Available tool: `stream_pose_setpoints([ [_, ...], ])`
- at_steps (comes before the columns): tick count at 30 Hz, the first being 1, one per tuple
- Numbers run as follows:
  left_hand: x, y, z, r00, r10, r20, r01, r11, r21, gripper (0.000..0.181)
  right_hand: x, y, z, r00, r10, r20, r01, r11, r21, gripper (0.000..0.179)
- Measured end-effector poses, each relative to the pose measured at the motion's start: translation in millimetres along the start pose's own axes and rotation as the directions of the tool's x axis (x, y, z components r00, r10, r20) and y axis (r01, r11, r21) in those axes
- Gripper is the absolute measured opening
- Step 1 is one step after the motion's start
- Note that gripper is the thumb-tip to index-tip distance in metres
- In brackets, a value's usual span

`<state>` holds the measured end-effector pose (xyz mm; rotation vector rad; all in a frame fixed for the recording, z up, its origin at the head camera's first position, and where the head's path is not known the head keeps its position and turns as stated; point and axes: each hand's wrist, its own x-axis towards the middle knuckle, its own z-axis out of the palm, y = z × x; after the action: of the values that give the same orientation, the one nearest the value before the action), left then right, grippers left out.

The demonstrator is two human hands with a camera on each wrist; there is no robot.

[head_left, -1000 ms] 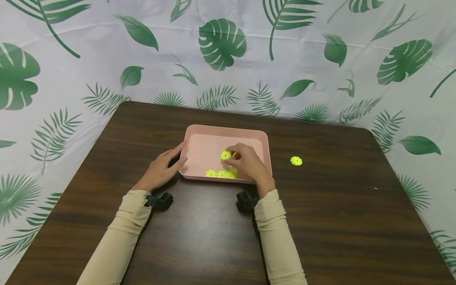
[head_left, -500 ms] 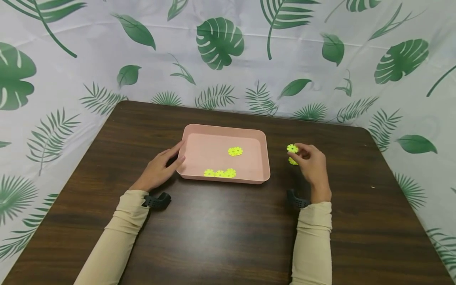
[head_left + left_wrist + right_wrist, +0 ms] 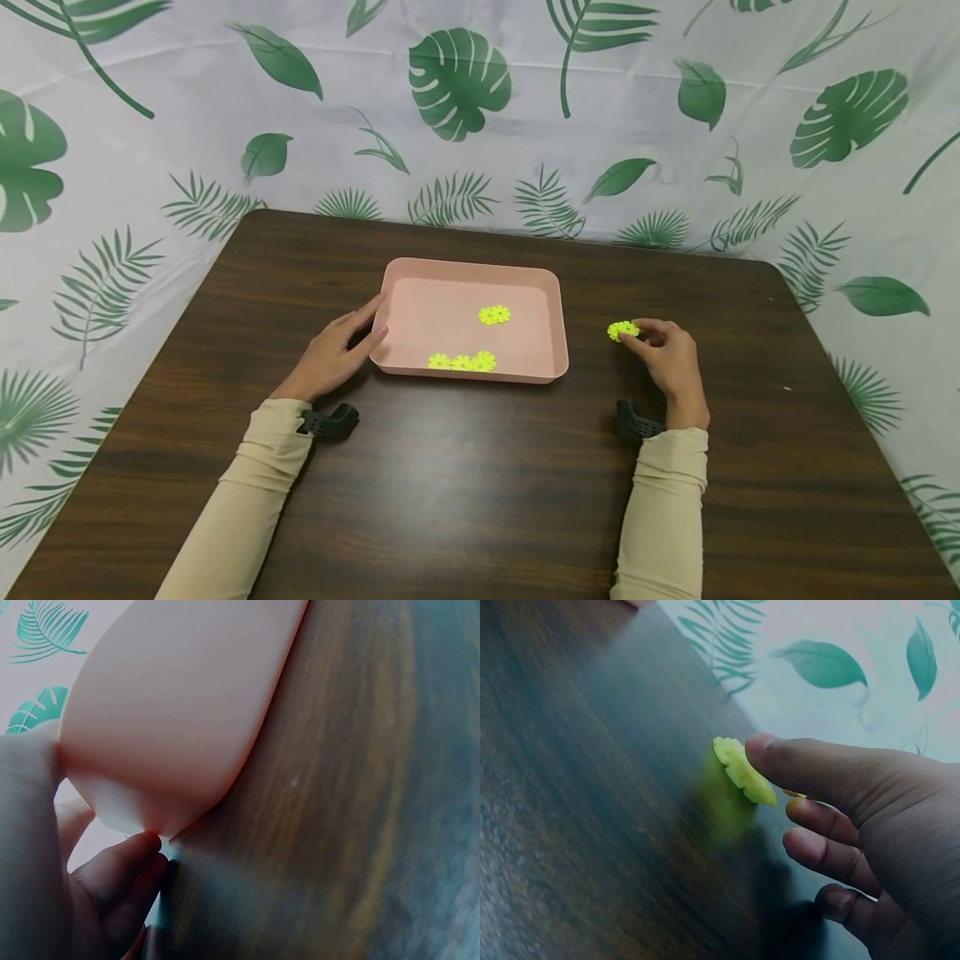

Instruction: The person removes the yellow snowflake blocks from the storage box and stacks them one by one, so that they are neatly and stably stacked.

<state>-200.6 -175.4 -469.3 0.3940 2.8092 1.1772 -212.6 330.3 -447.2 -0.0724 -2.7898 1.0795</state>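
In the head view, my right hand pinches a yellow flower-shaped disc between thumb and fingers, low over the table to the right of the tray. A second yellow disc there overlaps it in this view and is mostly hidden. The right wrist view shows the thumb against the notched edge of the held disc. My left hand holds the left end of a pink tray, thumb at the rim. In the left wrist view, curled fingers touch the outside of the tray wall.
Inside the tray, two overlapping yellow discs lie toward the back right, and several more discs line the front wall. The dark wooden table ends at a leaf-printed cloth behind. A tiny pale speck lies at the right.
My right hand has moved from inside the tray to the right with a yellow disc, then lowered it onto the spot of the disc on the table. The left hand stays at the tray.
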Motion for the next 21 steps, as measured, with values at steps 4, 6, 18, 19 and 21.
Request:
stream_pose_setpoints([
  [4,0.1,0.6,-0.1,1.0,0.004,-0.003,-0.004,1.0,-0.001,0.066,2.1,1.2,2.2,1.0,-0.01,0.006,0.01,1.0,-0.003,0.043],
  [6,-0.1,1.0,0.2,1.0,0.004,-0.003,-0.004,1.0,0.003,0.066,2.6,1.4,3.3,1.0,-0.012,0.008,0.012,1.0,-0.006,0.043],
  [18,-0.9,1.9,0.5,1.0,-0.003,-0.006,0.003,1.0,0.002,0.065,3.0,-2.1,6.1,1.0,-0.015,0.004,0.015,1.0,-0.004,0.044],
  [19,-0.8,1.5,0.6,1.0,-0.002,-0.008,0.002,1.0,0.002,0.065,3.6,-3.6,7.1,1.0,-0.019,-0.004,0.019,1.0,0.0,0.045],
  [21,-0.8,1.9,0.3,1.0,0.001,-0.01,-0.001,1.0,0.002,0.065,5.3,-8.0,9.7,0.999,-0.033,-0.02,0.033,0.999,0.01,0.045],
])
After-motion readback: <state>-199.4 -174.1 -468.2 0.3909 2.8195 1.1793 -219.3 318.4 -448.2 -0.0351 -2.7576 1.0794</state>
